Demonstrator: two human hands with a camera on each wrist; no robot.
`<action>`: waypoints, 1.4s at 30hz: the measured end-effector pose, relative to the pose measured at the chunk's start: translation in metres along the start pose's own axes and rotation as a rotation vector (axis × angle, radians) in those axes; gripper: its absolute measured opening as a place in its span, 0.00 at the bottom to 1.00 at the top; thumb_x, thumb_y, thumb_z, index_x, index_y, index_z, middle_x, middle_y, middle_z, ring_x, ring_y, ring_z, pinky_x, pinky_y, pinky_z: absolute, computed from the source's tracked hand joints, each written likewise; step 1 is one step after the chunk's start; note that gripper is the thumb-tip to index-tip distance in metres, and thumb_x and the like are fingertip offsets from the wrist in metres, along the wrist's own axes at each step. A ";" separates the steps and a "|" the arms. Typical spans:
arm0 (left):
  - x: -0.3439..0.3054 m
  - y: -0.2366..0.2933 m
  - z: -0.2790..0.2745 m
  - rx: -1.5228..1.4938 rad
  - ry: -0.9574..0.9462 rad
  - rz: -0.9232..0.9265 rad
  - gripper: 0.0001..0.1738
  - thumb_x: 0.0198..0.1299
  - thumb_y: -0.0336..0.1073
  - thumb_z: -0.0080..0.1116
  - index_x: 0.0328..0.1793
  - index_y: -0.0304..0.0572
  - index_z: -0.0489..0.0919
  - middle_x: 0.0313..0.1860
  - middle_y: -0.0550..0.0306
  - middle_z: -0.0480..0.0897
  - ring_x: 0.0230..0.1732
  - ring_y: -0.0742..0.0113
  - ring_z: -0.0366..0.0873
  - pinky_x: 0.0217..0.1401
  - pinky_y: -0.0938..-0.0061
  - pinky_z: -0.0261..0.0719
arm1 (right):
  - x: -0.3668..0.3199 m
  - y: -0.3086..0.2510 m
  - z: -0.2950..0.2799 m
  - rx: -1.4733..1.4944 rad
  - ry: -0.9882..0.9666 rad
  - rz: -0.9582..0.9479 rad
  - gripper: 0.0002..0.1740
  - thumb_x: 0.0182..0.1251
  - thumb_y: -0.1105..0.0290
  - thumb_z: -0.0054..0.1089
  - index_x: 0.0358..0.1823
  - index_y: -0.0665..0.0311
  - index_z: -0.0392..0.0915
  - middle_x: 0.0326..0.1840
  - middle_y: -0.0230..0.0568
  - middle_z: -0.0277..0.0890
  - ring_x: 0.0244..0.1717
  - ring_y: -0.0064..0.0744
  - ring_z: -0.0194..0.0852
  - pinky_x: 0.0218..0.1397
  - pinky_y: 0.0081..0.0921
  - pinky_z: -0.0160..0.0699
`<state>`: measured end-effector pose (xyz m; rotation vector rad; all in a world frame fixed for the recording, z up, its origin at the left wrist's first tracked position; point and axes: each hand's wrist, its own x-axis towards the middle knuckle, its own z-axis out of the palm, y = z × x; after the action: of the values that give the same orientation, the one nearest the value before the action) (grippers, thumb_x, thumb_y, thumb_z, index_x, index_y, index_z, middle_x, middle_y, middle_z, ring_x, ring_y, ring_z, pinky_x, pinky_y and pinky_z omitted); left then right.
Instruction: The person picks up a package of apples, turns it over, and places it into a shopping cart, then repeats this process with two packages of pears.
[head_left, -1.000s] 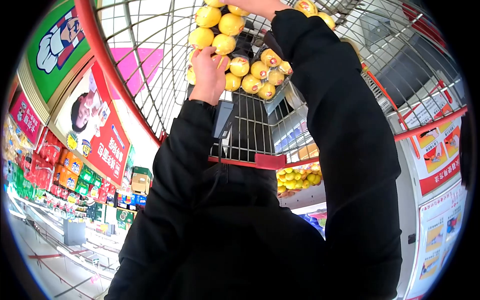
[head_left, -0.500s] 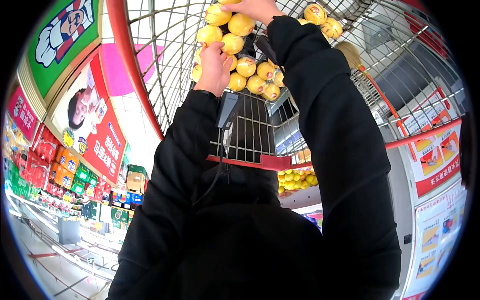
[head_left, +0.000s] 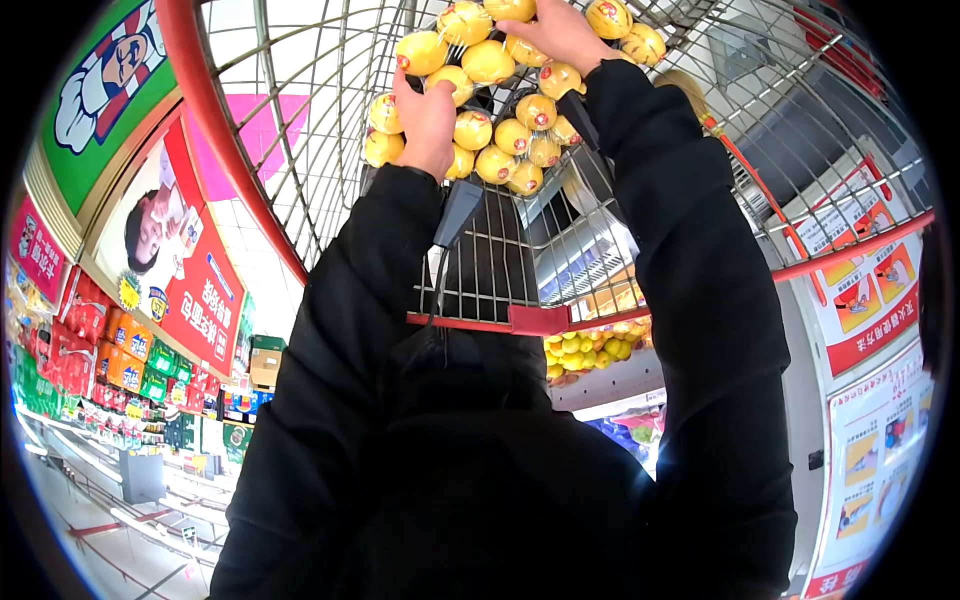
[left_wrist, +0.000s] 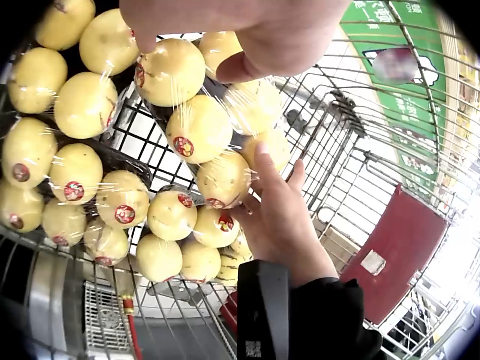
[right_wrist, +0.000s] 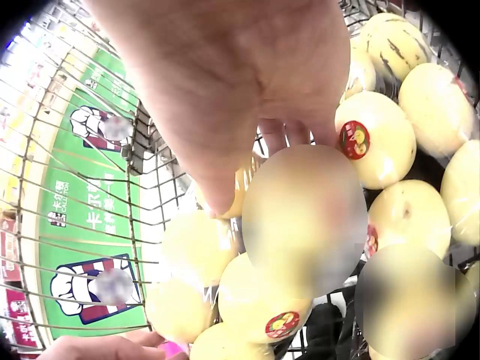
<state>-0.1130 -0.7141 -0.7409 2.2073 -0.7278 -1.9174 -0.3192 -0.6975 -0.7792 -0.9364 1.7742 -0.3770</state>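
Observation:
Both hands grip one plastic-wrapped pack of yellow melons (head_left: 487, 62) inside a wire shopping cart (head_left: 500, 258). At its near left end is the left hand (head_left: 428, 125), large at the top of the left wrist view. The right hand (head_left: 565, 38) holds the opposite end, its thumb lying over the fruit in the left wrist view (left_wrist: 279, 225). The held pack is tilted above more wrapped melon packs (head_left: 512, 137). Small red stickers and thin dark stripes mark some melons. The undersides of the fingers are partly hidden by the fruit.
More wrapped melons (head_left: 640, 42) lie at the cart's far right. A red rim (head_left: 250, 190) borders the basket on the left. Drink packs (head_left: 125, 335) fill shelves to the left, and loose yellow fruit (head_left: 590, 352) shows beyond the cart handle (head_left: 540, 320). Posters (head_left: 870, 300) hang on the right.
The held pack has turned and swung rightward, showing more of its melons. The right hand has moved right and slightly toward the body; the left hand has shifted slightly up in view.

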 end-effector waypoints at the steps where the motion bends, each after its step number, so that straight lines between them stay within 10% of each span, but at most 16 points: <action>1: -0.003 0.004 0.003 -0.009 0.002 0.014 0.47 0.56 0.28 0.58 0.80 0.40 0.46 0.76 0.38 0.57 0.70 0.53 0.63 0.69 0.65 0.62 | -0.007 -0.016 -0.014 0.016 -0.092 0.169 0.53 0.64 0.62 0.66 0.80 0.63 0.37 0.50 0.61 0.78 0.51 0.58 0.77 0.56 0.43 0.76; 4: 0.015 -0.007 0.003 -0.018 0.024 0.046 0.49 0.55 0.27 0.60 0.81 0.39 0.44 0.74 0.39 0.59 0.69 0.53 0.64 0.69 0.66 0.63 | -0.006 -0.026 -0.026 0.018 -0.146 0.259 0.45 0.66 0.61 0.62 0.78 0.64 0.47 0.61 0.60 0.73 0.61 0.57 0.72 0.63 0.42 0.71; 7: 0.016 0.003 0.009 -0.035 0.008 0.034 0.53 0.54 0.28 0.62 0.81 0.40 0.42 0.69 0.41 0.64 0.66 0.54 0.65 0.69 0.66 0.63 | 0.012 0.025 0.006 0.006 0.091 -0.090 0.38 0.66 0.59 0.60 0.74 0.64 0.58 0.67 0.61 0.68 0.68 0.56 0.67 0.68 0.41 0.67; 14: 0.041 0.003 0.005 -0.112 -0.011 0.062 0.42 0.56 0.33 0.60 0.75 0.43 0.53 0.60 0.45 0.71 0.56 0.57 0.71 0.58 0.66 0.71 | -0.002 -0.012 -0.021 0.134 -0.119 0.202 0.40 0.66 0.60 0.61 0.75 0.62 0.55 0.62 0.62 0.72 0.60 0.57 0.73 0.62 0.42 0.72; 15: 0.042 0.005 0.002 -0.125 -0.011 0.091 0.41 0.56 0.33 0.59 0.76 0.44 0.54 0.60 0.45 0.71 0.56 0.58 0.71 0.58 0.66 0.71 | 0.012 0.035 0.012 0.038 0.224 -0.190 0.40 0.66 0.60 0.61 0.76 0.61 0.54 0.58 0.61 0.75 0.52 0.55 0.77 0.54 0.41 0.76; 18: 0.043 0.024 0.008 -0.089 0.008 0.216 0.40 0.57 0.32 0.58 0.76 0.41 0.56 0.62 0.44 0.72 0.57 0.59 0.72 0.60 0.67 0.71 | -0.012 -0.011 -0.016 0.293 0.063 0.157 0.40 0.65 0.60 0.62 0.75 0.61 0.54 0.58 0.61 0.76 0.50 0.54 0.78 0.52 0.41 0.78; 24: 0.044 0.024 0.021 0.287 0.108 0.383 0.46 0.54 0.36 0.61 0.76 0.25 0.52 0.67 0.30 0.70 0.71 0.47 0.67 0.72 0.67 0.63 | -0.013 0.007 0.017 0.159 0.243 0.146 0.48 0.60 0.48 0.63 0.75 0.65 0.52 0.54 0.67 0.76 0.53 0.61 0.77 0.54 0.44 0.77; 31: 0.044 0.041 0.009 0.828 0.117 0.455 0.50 0.50 0.47 0.62 0.78 0.44 0.51 0.63 0.27 0.69 0.66 0.32 0.64 0.71 0.47 0.60 | -0.033 0.010 0.059 0.489 0.152 0.277 0.55 0.60 0.49 0.63 0.80 0.58 0.39 0.59 0.69 0.73 0.56 0.61 0.76 0.57 0.45 0.76; 33: 0.046 0.043 0.009 0.909 0.118 0.459 0.49 0.51 0.49 0.61 0.79 0.54 0.52 0.65 0.29 0.68 0.67 0.33 0.63 0.71 0.46 0.59 | -0.040 0.009 0.079 0.414 0.275 0.346 0.46 0.60 0.50 0.65 0.73 0.61 0.50 0.53 0.60 0.78 0.53 0.54 0.79 0.55 0.41 0.78; 42: 0.057 0.035 0.003 0.924 0.068 0.474 0.45 0.51 0.48 0.62 0.77 0.53 0.57 0.63 0.31 0.72 0.65 0.34 0.67 0.69 0.49 0.64 | -0.061 0.000 0.100 0.454 0.437 0.356 0.48 0.56 0.50 0.68 0.70 0.64 0.50 0.46 0.68 0.79 0.49 0.66 0.79 0.55 0.45 0.77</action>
<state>-0.1206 -0.7689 -0.7789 2.1346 -2.2172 -1.3797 -0.2203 -0.6344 -0.7804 -0.2155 2.0759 -0.7541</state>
